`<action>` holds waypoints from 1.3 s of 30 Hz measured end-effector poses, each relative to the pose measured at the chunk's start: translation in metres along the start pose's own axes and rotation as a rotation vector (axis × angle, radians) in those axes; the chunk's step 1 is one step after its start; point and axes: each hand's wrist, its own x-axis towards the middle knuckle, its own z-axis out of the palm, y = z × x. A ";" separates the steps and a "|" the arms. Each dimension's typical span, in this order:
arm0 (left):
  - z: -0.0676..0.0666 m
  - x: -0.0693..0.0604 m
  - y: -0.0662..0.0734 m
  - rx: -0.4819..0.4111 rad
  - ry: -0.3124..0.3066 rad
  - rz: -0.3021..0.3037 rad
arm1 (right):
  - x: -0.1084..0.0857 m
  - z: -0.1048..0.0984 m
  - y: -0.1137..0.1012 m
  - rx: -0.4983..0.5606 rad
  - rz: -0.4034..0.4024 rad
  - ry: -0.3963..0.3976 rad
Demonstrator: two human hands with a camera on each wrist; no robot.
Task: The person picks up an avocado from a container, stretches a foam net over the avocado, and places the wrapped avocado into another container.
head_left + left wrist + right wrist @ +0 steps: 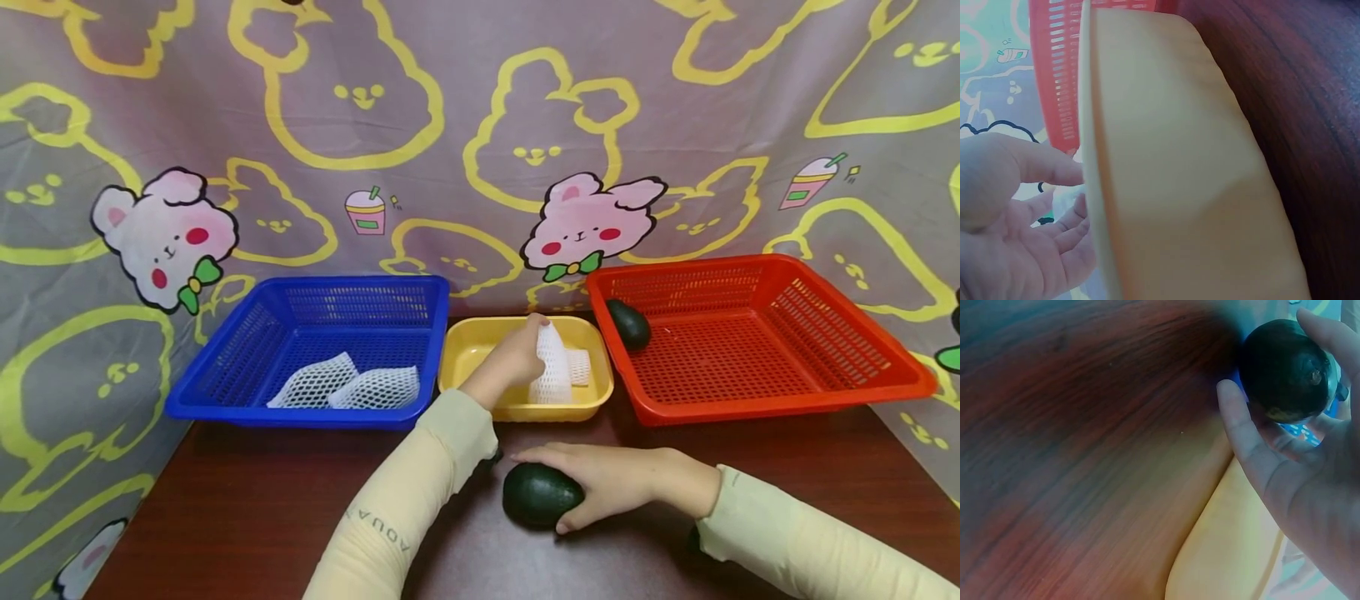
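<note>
Principally, the finding concerns how the avocado (pixel 538 496) and the net sleeve (pixel 553 379) lie to each other. The avocado is at the near side of the worktop (pixel 285 508), in front of the yellow tray (pixel 540 412); whether its underside touches the surface cannot be determined. The right hand (pixel 611 477) has it in a part-open grip, fingers along the far side and thumb on the near side, the fruit lying to the left of the palm. Its long axis appears to run roughly side to side.

The left hand (pixel 516 354) is over the tray, its grip closed to a pinch on the left edge of the white sleeve. In the left wrist view the tray wall hides part of the fingers. The sleeve's length runs away from the person, roughly crosswise to the fruit.

Assessment: the sleeve lies almost straight beyond the avocado, a short way off. The right hand is nearer the fruit, the left nearer the net; bringing the two into line would require turning one of them.
</note>
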 end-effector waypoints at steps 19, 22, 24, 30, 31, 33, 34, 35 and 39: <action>-0.020 -0.014 0.006 -0.129 0.082 0.046 | -0.001 -0.002 -0.003 0.022 -0.011 -0.004; -0.022 -0.017 0.009 -0.116 0.083 0.049 | -0.002 -0.002 -0.003 0.025 -0.003 -0.008; -0.023 -0.018 0.010 -0.103 0.088 0.060 | -0.002 -0.002 -0.003 0.028 -0.005 -0.011; -0.023 -0.023 0.012 -0.087 0.083 0.084 | -0.003 -0.004 -0.006 0.054 -0.012 -0.019; -0.023 -0.023 0.012 -0.088 0.084 0.086 | -0.004 -0.004 -0.006 0.057 -0.009 -0.018; -0.024 -0.025 0.012 -0.095 0.087 0.093 | -0.005 -0.006 -0.007 0.064 -0.002 -0.015; -0.025 -0.026 0.013 -0.098 0.089 0.098 | -0.006 -0.007 -0.007 0.064 0.000 -0.012; -0.026 -0.027 0.013 -0.099 0.092 0.103 | -0.008 -0.009 -0.007 0.061 0.004 -0.008; -0.031 -0.032 0.014 -0.097 0.093 0.129 | -0.013 -0.016 -0.007 0.060 0.021 0.004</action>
